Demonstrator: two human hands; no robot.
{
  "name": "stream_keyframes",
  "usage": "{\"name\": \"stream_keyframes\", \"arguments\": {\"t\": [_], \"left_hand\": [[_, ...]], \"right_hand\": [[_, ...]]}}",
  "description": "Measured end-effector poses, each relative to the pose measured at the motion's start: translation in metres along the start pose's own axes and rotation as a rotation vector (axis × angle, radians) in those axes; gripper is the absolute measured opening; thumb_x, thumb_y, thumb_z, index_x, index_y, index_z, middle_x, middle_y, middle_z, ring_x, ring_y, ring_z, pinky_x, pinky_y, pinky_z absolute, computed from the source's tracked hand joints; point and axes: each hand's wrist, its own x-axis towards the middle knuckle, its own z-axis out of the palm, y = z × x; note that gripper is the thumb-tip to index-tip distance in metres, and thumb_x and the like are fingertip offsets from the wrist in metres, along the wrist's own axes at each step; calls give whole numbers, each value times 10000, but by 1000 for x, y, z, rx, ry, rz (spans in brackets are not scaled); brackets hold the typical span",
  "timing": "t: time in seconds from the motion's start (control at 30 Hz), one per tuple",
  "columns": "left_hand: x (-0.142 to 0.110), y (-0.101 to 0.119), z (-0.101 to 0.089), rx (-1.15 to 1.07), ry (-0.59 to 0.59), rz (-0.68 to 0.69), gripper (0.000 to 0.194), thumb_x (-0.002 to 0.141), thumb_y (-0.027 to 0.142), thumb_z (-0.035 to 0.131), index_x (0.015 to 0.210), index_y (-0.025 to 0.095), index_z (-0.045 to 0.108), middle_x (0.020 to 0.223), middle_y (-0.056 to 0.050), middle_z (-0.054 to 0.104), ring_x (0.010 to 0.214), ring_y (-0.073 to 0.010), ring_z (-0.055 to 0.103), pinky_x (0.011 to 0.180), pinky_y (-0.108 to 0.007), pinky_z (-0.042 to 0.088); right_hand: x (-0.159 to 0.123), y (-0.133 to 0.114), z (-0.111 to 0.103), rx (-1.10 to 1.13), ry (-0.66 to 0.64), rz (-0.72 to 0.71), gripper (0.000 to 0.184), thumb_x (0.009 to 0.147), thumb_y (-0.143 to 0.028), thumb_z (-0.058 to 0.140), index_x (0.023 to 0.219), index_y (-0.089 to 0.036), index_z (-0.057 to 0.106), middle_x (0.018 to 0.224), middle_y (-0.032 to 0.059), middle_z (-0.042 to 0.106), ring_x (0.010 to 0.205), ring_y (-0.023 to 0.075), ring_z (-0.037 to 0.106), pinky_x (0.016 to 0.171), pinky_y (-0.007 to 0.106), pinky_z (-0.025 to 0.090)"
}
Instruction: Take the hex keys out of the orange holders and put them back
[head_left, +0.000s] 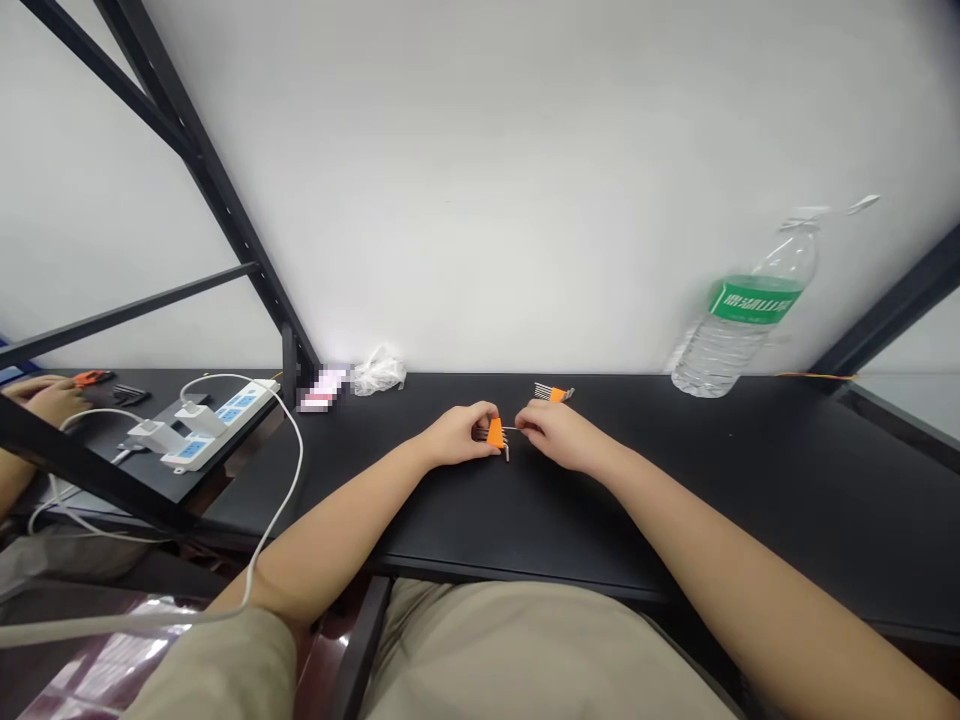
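The left hand curls closed around an orange plastic hex-key holder, over the middle of the black tabletop. The right hand pinches a thin steel hex key that sticks out of that holder. A second orange holder with fanned steel keys lies just beyond the hands, near the far edge. Farther right along that edge stands a clear water bottle with a green label; to the left lies a crumpled clear plastic bag.

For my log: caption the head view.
Left hand and right hand handle an orange hex key set on a black bench.
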Motion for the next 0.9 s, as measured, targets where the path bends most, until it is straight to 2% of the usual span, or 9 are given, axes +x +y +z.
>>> {"name": "stream_keyframes", "arguments": {"t": [0.3, 0.4, 0.5, 0.63, 0.77, 0.9], "left_hand": [[0, 1, -2, 39, -28, 0, 489, 738, 360, 822, 1157, 233, 603, 860, 22, 650, 767, -145, 612, 738, -264, 486], [0, 2, -2, 27, -29, 17, 477, 747, 364, 816, 1155, 227, 611, 885, 13, 660, 785, -148, 614, 758, -273, 490], [2, 3, 0, 48, -19, 45, 476, 718, 368, 838, 1125, 221, 641, 943, -10, 668, 834, -166, 620, 771, -283, 494], [4, 6, 2, 76, -28, 49, 486, 712, 376, 845, 1129, 212, 658, 953, -24, 664, 846, -177, 617, 760, -286, 491], [4, 7, 3, 63, -59, 43, 473, 737, 384, 833, 1134, 215, 639, 906, -2, 655, 806, -157, 609, 748, -274, 482], [4, 3, -1, 65, -55, 13, 487, 728, 405, 844, 1119, 225, 617, 877, 19, 644, 792, -147, 610, 755, -269, 486]], "right_hand": [[1, -12, 7, 91, 51, -17, 192, 896, -109, 518, 966, -213, 664, 988, 68, 631, 877, 200, 601, 821, 352, 477], [2, -11, 12, 199, 54, 12, 233, 842, -88, 517, 1014, -220, 602, 986, 45, 642, 840, 179, 616, 769, 325, 500], [4, -7, 18, 284, 19, 44, 267, 796, -66, 473, 1000, -229, 529, 884, 1, 653, 764, 157, 637, 683, 284, 511], [6, -2, 24, 334, -5, 67, 289, 779, -70, 435, 1013, -234, 481, 854, -24, 664, 773, 149, 662, 685, 269, 522], [7, 6, 14, 245, 32, 101, 251, 803, -106, 481, 1015, -224, 543, 911, 1, 659, 828, 164, 635, 755, 299, 504], [5, 29, -4, 57, 83, 207, 130, 832, -163, 582, 943, -197, 640, 976, 56, 622, 860, 188, 586, 814, 342, 464]]}}
